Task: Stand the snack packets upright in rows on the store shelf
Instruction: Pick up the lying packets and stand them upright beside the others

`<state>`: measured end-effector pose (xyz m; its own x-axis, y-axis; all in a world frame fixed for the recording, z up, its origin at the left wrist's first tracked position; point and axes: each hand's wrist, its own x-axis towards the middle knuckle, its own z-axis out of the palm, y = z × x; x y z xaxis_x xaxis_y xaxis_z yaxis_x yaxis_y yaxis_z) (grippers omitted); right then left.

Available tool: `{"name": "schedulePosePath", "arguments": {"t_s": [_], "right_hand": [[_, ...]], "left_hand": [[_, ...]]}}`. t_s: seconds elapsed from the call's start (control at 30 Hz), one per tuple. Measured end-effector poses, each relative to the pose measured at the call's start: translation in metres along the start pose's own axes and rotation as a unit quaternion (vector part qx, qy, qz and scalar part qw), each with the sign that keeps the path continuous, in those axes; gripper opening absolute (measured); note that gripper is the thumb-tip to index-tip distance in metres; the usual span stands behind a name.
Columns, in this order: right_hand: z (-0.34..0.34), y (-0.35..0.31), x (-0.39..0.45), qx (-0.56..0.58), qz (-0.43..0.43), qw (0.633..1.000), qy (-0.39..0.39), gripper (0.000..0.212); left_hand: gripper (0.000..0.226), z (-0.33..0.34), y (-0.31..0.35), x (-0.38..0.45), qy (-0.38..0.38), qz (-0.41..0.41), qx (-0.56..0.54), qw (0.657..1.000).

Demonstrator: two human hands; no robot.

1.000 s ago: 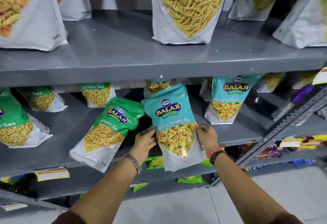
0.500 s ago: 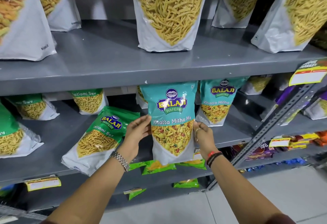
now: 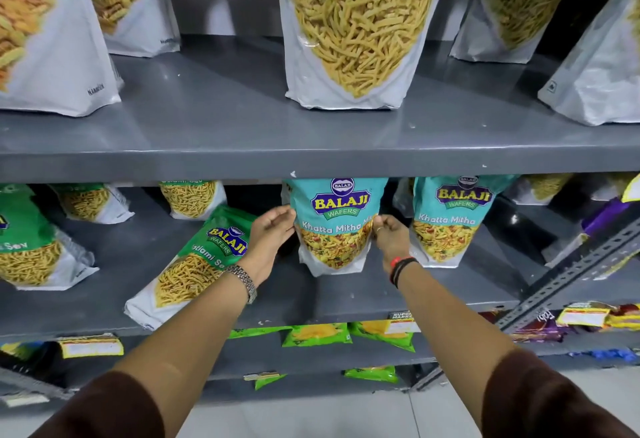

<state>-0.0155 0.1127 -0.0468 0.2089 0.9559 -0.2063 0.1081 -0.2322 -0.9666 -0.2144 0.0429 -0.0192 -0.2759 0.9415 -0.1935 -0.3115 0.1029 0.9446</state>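
Observation:
A teal Khatta Mitha packet [image 3: 335,226] stands upright on the grey middle shelf [image 3: 346,295]. My left hand [image 3: 268,240] grips its left edge and my right hand [image 3: 389,240] grips its right edge. Its top sits just under the lip of the upper shelf [image 3: 311,160]. A second teal Khatta Mitha packet [image 3: 450,223] stands upright right beside it. To the left, a green Ratlami Sev packet [image 3: 194,268] lies tilted near the shelf's front edge, partly behind my left wrist.
More green sev packets [image 3: 31,254] stand further left and at the back [image 3: 190,197]. Large sev pouches [image 3: 353,29] stand on the upper shelf. Small green packets [image 3: 317,333] lie on the shelf below. A slotted metal upright [image 3: 571,275] slants at right.
Both hands have carried the teal packet up and back from the shelf's front edge and set it upright deeper on the shelf, beside the other teal packet.

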Motion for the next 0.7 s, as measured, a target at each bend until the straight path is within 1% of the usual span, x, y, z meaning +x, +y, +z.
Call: {"name": "schedulePosePath", "arguments": {"t_s": [0.1,0.13,0.17,0.23,0.27,0.33,0.4,0.47,0.53,0.63,0.7], "right_hand": [[0.007,0.018,0.017,-0.055,-0.006,0.998,-0.031,0.025],[0.008,0.021,0.018,-0.066,-0.013,0.997,-0.035,0.020],[0.009,0.022,0.017,-0.074,-0.022,0.996,-0.035,0.019],[0.006,0.021,0.009,-0.094,-0.022,0.995,-0.019,0.027],[0.003,0.026,0.005,-0.107,-0.011,0.994,-0.010,0.029],[-0.002,0.046,-0.005,-0.126,0.022,0.992,-0.003,0.023],[-0.002,0.069,-0.019,-0.113,0.065,0.991,-0.017,0.018],[0.007,0.080,-0.033,-0.073,0.096,0.992,-0.037,0.022],[0.021,0.080,-0.046,-0.047,0.115,0.990,-0.067,0.028],[0.058,0.071,-0.065,-0.019,0.126,0.985,-0.117,0.031],[0.087,0.066,-0.071,-0.003,0.144,0.981,-0.130,0.030]], "left_hand": [[0.010,-0.002,-0.008,0.009,0.023,-0.002,0.007,1.000],[0.015,-0.003,-0.010,0.010,0.030,-0.006,0.007,1.000],[0.023,-0.003,-0.011,0.010,0.036,-0.009,0.008,0.999],[0.036,-0.005,-0.010,0.006,0.053,-0.006,0.017,0.998],[0.038,-0.009,-0.010,0.004,0.064,0.000,0.026,0.998],[0.038,-0.022,-0.009,0.000,0.081,0.012,0.060,0.995],[0.033,-0.042,-0.006,-0.002,0.104,0.032,0.096,0.989],[0.028,-0.067,0.000,-0.001,0.131,0.059,0.133,0.981],[0.027,-0.093,0.009,0.004,0.146,0.072,0.170,0.972],[0.026,-0.140,0.019,0.016,0.162,0.057,0.236,0.956],[0.025,-0.171,0.018,0.023,0.177,0.012,0.273,0.946]]}}
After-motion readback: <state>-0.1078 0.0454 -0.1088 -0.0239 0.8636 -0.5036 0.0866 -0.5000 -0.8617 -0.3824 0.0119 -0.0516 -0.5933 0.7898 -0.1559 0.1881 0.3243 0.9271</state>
